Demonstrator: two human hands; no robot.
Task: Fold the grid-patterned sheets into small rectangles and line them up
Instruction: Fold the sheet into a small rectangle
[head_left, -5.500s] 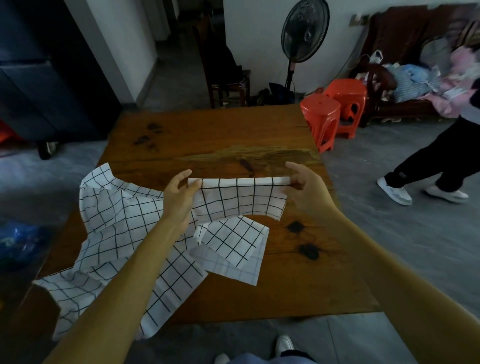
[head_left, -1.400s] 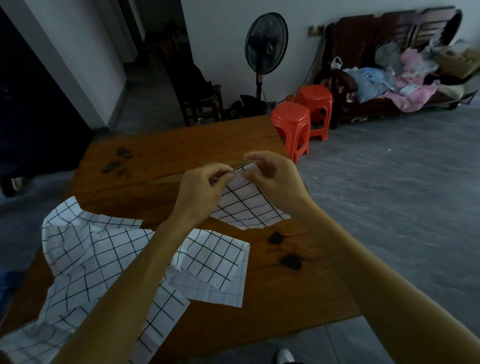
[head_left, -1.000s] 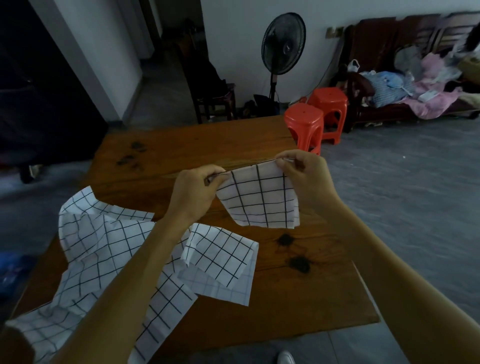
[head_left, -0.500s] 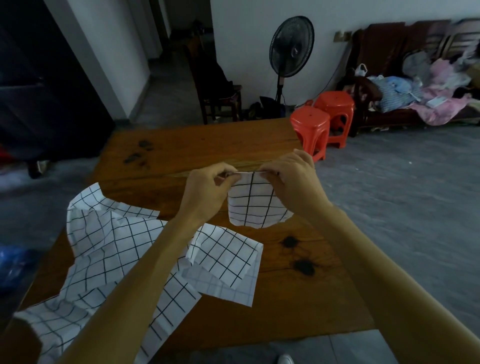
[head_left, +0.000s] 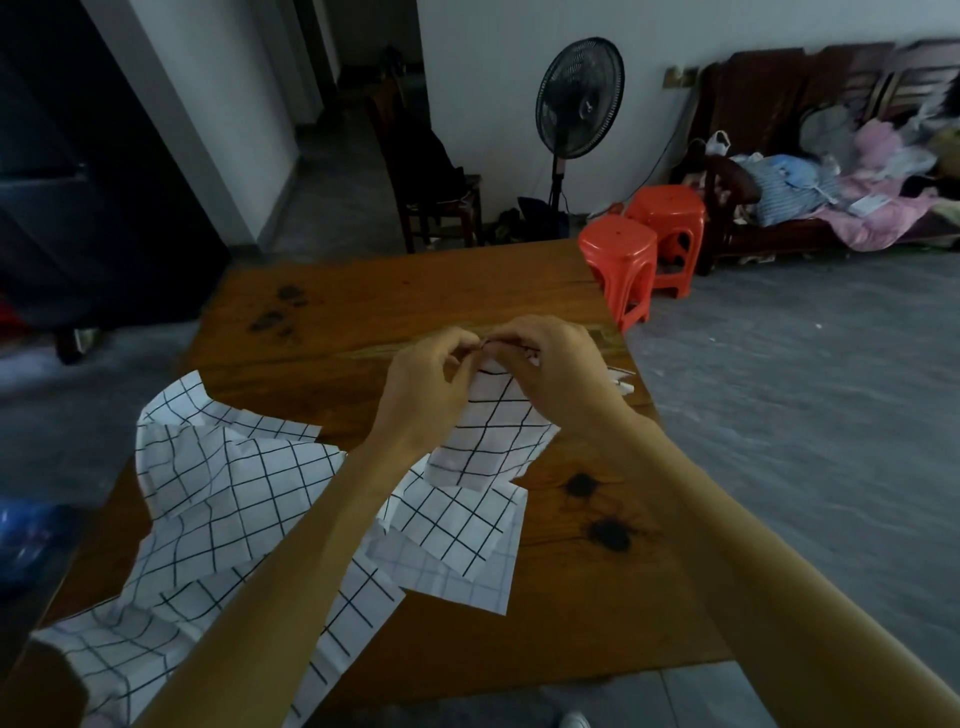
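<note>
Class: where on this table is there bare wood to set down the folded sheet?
Bare wood: the far table beyond both hands, and the near-right strip around the dark knots. Crowded: the left and near-centre, under the unfolded sheets.

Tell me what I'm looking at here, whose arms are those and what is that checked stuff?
There is no machine here. The arms belong to a person who wears a camera on their head, so you see what they see, looking forward and down. That is the only picture taken now.

The left hand and the right hand are close together above a wooden table. Both pinch the top edge of a folded sheet, white with black grid lines, which hangs down from the fingers.

On the table lie more grid sheets: a big rumpled pile on the left and a smaller piece under the held one.

Behind the table stand two orange stools and a black fan.
</note>
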